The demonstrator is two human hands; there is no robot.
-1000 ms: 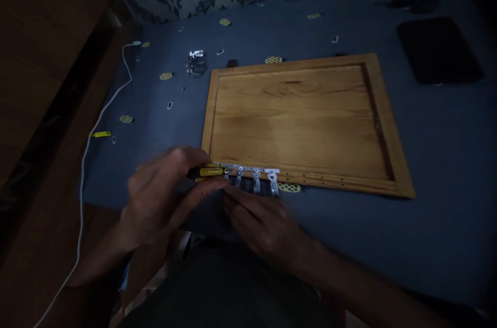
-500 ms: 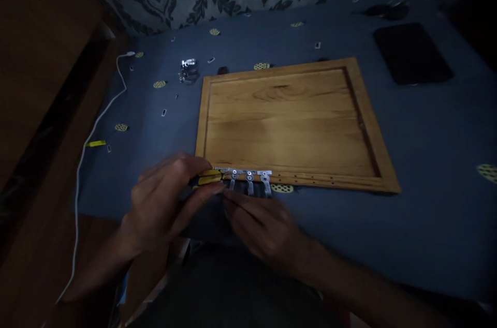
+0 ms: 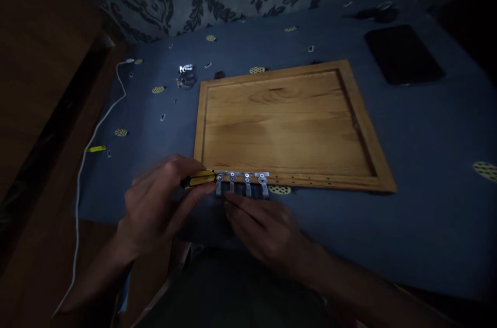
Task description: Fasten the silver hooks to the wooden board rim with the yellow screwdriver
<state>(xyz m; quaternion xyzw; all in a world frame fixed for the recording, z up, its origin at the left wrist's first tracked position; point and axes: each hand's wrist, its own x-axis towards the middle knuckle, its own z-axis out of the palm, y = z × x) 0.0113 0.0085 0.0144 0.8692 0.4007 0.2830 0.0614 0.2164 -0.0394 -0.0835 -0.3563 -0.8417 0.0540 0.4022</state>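
Note:
My left hand (image 3: 157,198) is closed round a yellow-and-black screwdriver (image 3: 202,178), its shaft pointing right across the row of hinges. Several metal hinges (image 3: 247,179) sit side by side along the near edge of a wooden panel (image 3: 272,116), their arms hanging over the edge towards me. Screw heads show in them. Below the row, my right hand (image 3: 267,224) has its thumb and fingers pinched at the lower end of a hinge arm (image 3: 232,187); the fingertips partly hide the contact. Small dark holes run along the panel edge to the right of the hinges.
More metal hinges (image 3: 186,75) lie on the blue patterned cloth (image 3: 143,173) beyond the panel's left corner. A dark tablet-like slab (image 3: 404,54) and a dark object (image 3: 378,12) are at the far right. A white cable (image 3: 95,129) runs down the left side.
The screwdriver and left hand have shifted slightly left, uncovering the leftmost hinge. The right hand keeps its pinch almost in place. The view has tilted a little.

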